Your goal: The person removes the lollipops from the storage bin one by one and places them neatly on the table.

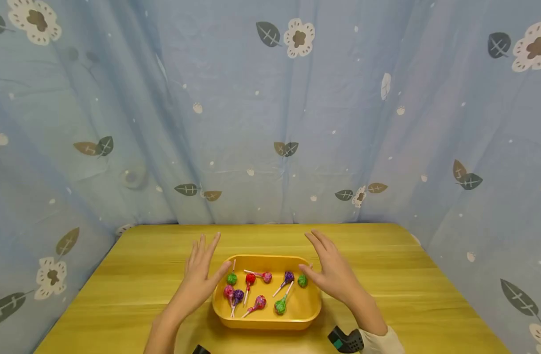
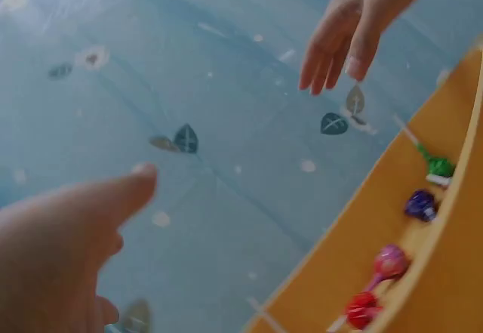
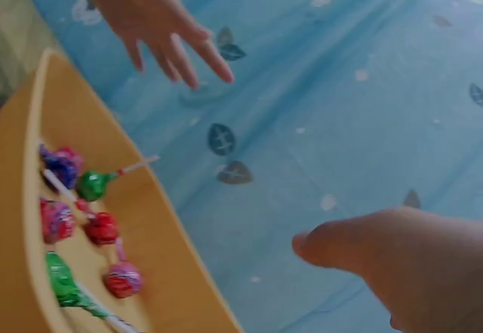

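A yellow tray (image 1: 267,324) sits on the table with several wrapped lollipops in it. Among them are a red lollipop (image 1: 250,279), a dark purple lollipop (image 1: 289,277), a green lollipop (image 1: 280,307) and a pink lollipop (image 1: 260,302). My left hand (image 1: 198,278) is held over the tray's left side, its fingers extended and thumb spread apart. On the opposite side, my right hand (image 1: 334,275) hovers by the tray's right end, fingers also extended, its thumb near another green lollipop (image 1: 302,280). Neither hand holds anything. Both wrist views show the tray low beside the hands.
The yellow wood-grain table (image 1: 399,280) reaches back to a light blue curtain (image 1: 235,123) with leaves and flowers, which also hangs along both sides. A black device (image 1: 345,340) is strapped at my right wrist, beside a pale sleeve (image 1: 382,341).
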A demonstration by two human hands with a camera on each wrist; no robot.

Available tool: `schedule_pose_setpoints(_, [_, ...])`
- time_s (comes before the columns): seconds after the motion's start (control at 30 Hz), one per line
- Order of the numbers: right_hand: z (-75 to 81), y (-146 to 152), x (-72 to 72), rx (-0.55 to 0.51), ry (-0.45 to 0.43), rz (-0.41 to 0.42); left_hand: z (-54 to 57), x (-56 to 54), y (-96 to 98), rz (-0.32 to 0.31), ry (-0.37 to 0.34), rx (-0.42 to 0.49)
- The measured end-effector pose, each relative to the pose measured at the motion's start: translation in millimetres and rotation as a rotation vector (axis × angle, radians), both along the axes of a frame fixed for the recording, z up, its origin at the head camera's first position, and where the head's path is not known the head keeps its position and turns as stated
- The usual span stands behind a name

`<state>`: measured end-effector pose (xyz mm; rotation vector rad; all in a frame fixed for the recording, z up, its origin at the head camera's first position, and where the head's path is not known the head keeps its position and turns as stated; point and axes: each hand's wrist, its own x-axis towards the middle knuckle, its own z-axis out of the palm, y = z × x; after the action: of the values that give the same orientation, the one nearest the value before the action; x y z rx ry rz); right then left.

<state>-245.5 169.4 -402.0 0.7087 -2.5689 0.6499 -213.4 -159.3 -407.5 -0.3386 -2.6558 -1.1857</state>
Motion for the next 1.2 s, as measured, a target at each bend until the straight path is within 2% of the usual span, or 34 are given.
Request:
schedule_pose_setpoints(0.07, [-5.1, -5.4, -2.7, -0.017, -0.027, 0.038, -9.5, -5.8, 0.0, -0.042, -0.1, 0.185])
schedule_pose_setpoints(0.13, [-10.9, -11.8, -6.2, -0.036, -0.048, 0.078, -19.8, -11.5, -0.3, -0.057, -0.198, 0.373])
schedule_pose_setpoints(0.2, [-17.0, -18.7, -9.9, -0.046, -0.058, 0.124, -30.4, -16.2, -0.5, -0.062, -0.265, 0.546])
schedule_pose_setpoints(0.33, [-27.4, -30.6, -17.5, -0.035, -0.073, 0.189, -49.1, -24.0, 0.6, -0.073, -0.342, 0.844])
schedule_pose_setpoints(0.4, [-31.5, -35.5, -20.5, -0.015, -0.086, 0.21, -56.5, -26.5, 1.2, -0.082, -0.361, 0.954])
schedule_pose_setpoints(0.47, [-34.5, -39.9, -23.1, 0.006, -0.104, 0.227, -62.2, -28.1, 1.4, -0.086, -0.381, 1.026])
schedule_pose_setpoints(0.6, [-37.7, -47.3, -27.5, 0.049, -0.149, 0.265, -70.0, -29.0, 1.4, -0.085, -0.398, 1.091])
schedule_pose_setpoints(0.77, [-41.7, -56.5, -32.2, 0.097, -0.197, 0.303, -76.7, -28.3, 0.2, -0.079, -0.405, 1.115])
schedule_pose_setpoints(0.97, [-43.3, -70.4, -33.8, 0.161, -0.21, 0.336, -80.7, -28.5, -0.4, -0.061, -0.379, 1.117])
schedule_pose_setpoints(1.2, [-47.9, -81.2, -36.8, 0.19, -0.213, 0.341, -85.5, -28.4, 0.1, -0.077, -0.373, 1.14])
